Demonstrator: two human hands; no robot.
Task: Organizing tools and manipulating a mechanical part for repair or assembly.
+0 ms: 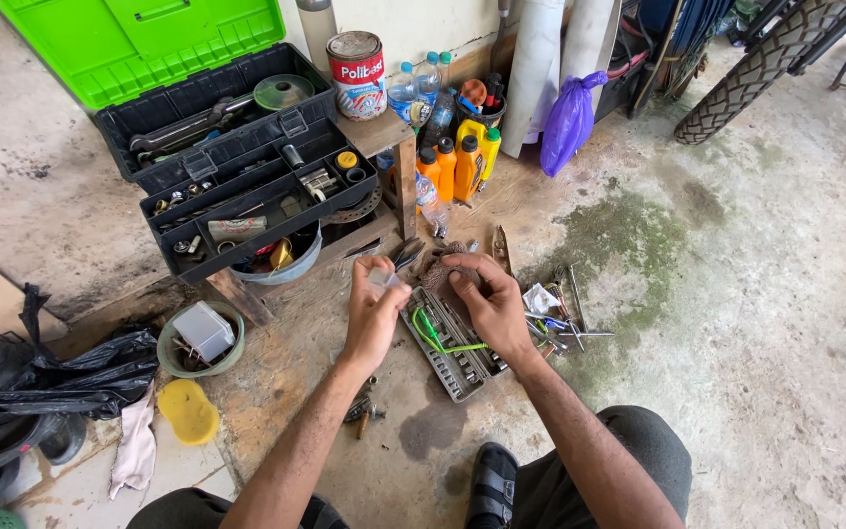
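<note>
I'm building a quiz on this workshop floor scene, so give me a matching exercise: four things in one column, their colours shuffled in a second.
Things:
1. toolbox lid
2. plastic bag by the wall
3. row of oil bottles
4. socket tray under the hands

Colours:
A. orange
B. grey
C. bright green
D. purple

Pairs: 1-C, 2-D, 3-A, 4-B

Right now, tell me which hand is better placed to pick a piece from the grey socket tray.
Right: the right hand hovers directly over the grey socket tray; the left hand sits beside it, pinching something small.
</note>
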